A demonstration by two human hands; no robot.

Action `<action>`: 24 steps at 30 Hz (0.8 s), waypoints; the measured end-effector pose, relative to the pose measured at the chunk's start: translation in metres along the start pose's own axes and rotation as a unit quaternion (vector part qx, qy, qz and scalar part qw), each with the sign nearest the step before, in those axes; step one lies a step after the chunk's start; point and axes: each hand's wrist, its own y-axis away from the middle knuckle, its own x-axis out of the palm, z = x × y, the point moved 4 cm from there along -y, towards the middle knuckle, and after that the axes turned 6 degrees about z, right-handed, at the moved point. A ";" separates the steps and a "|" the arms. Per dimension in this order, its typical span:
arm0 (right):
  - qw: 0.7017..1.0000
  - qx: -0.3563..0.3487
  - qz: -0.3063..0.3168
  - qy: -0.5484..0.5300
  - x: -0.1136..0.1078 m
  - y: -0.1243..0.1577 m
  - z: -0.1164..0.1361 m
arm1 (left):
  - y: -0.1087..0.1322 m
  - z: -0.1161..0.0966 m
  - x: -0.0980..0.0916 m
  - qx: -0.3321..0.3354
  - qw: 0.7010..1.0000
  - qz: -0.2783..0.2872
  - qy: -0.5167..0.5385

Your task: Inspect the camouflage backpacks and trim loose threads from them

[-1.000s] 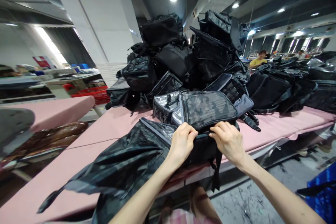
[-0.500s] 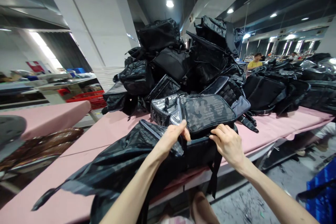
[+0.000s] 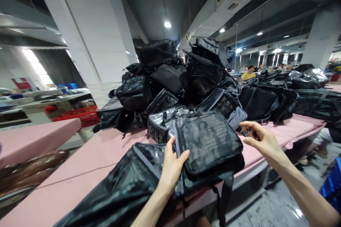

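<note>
A camouflage backpack (image 3: 210, 142) in grey and black lies in front of me, front panel up, its strap hanging over the table edge. At its left edge is my left hand (image 3: 172, 166), thumb and forefinger spread across the zipper border and touching it. My right hand (image 3: 262, 138) hovers to the right of the backpack, fingers half curled and apart, with nothing visible in it. Dark camouflage fabric with grey binding (image 3: 119, 181) spreads out to the left, partly under my left forearm. Just behind, an open bag with silver lining (image 3: 161, 122) shows its inside.
A high pile of black bags (image 3: 170, 74) stands on the pink table (image 3: 103, 149). More black bags (image 3: 258, 103) lie along its right side. A second pink table (image 3: 39, 136) and red crates (image 3: 77, 115) are at left. A person in yellow (image 3: 248, 74) sits far back.
My right hand has let go of the backpack's lower edge and moved off to the right. The backpack now lies flatter and nearer, while my left hand stays at its left edge.
</note>
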 end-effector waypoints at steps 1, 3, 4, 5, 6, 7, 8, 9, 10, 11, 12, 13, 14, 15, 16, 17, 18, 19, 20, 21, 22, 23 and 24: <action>0.999 0.010 -0.022 0.036 -0.003 -0.005 -0.003 | 0.013 0.005 0.002 -0.025 0.999 0.014 0.042; 0.995 -0.013 -0.013 0.095 0.004 -0.012 -0.004 | 0.038 0.013 0.005 -0.056 0.993 0.043 0.097; 0.992 -0.034 0.005 0.121 0.011 -0.013 -0.001 | 0.049 0.015 0.006 -0.061 0.991 0.050 0.110; 0.987 -0.053 0.024 0.147 0.020 -0.011 0.001 | 0.058 0.017 0.006 -0.066 0.989 0.052 0.120; 0.982 -0.066 0.041 0.171 0.027 -0.007 0.004 | 0.065 0.019 0.006 -0.075 0.987 0.049 0.131; 0.978 -0.074 0.054 0.189 0.034 -0.001 0.007 | 0.069 0.019 0.005 -0.087 0.985 0.044 0.142; 0.975 -0.082 0.062 0.199 0.038 0.006 0.009 | 0.071 0.019 0.005 -0.099 0.983 0.038 0.148; 0.974 -0.093 0.068 0.197 0.041 0.014 0.012 | 0.071 0.017 0.004 -0.108 0.983 0.031 0.142; 0.974 -0.109 0.070 0.187 0.041 0.022 0.014 | 0.069 0.015 0.003 -0.111 0.986 0.023 0.125; 0.974 -0.126 0.067 0.173 0.041 0.030 0.016 | 0.065 0.012 0.002 -0.107 0.989 0.015 0.102; 0.975 -0.142 0.060 0.162 0.039 0.038 0.018 | 0.060 0.008 0.001 -0.101 0.992 0.010 0.081; 0.975 -0.154 0.050 0.155 0.036 0.045 0.020 | 0.055 0.004 0.001 -0.095 0.993 0.011 0.070; 0.974 -0.165 0.039 0.151 0.033 0.053 0.022 | 0.050 0.001 0.003 -0.096 0.992 0.017 0.075; 0.973 -0.173 0.031 0.148 0.031 0.060 0.024 | 0.045 -0.001 0.004 -0.103 0.990 0.028 0.097; 0.973 -0.180 0.027 0.145 0.028 0.066 0.027 | 0.042 -0.003 0.007 -0.116 0.984 0.043 0.127; 0.973 -0.185 0.027 0.138 0.026 0.072 0.029 | 0.040 -0.005 0.009 -0.131 0.978 0.058 0.154; 0.973 -0.188 0.029 0.130 0.023 0.077 0.031 | 0.039 -0.007 0.010 -0.143 0.972 0.072 0.172; 0.974 -0.187 0.037 0.120 0.019 0.082 0.033 | 0.038 -0.010 0.012 -0.148 0.968 0.089 0.182; 0.976 -0.182 0.057 0.109 0.015 0.085 0.034 | 0.039 -0.014 0.013 -0.146 0.965 0.109 0.187; 0.976 -0.174 0.093 0.097 0.011 0.087 0.036 | 0.040 -0.019 0.014 -0.137 0.963 0.134 0.189; 0.973 -0.162 0.143 0.085 0.008 0.088 0.038 | 0.042 -0.023 0.016 -0.123 0.961 0.159 0.191; 0.966 -0.150 0.197 0.073 0.005 0.089 0.041 | 0.044 -0.028 0.018 -0.106 0.959 0.180 0.192; 0.960 -0.134 0.236 0.064 0.001 0.088 0.045 | 0.047 -0.032 0.019 -0.087 0.959 0.195 0.188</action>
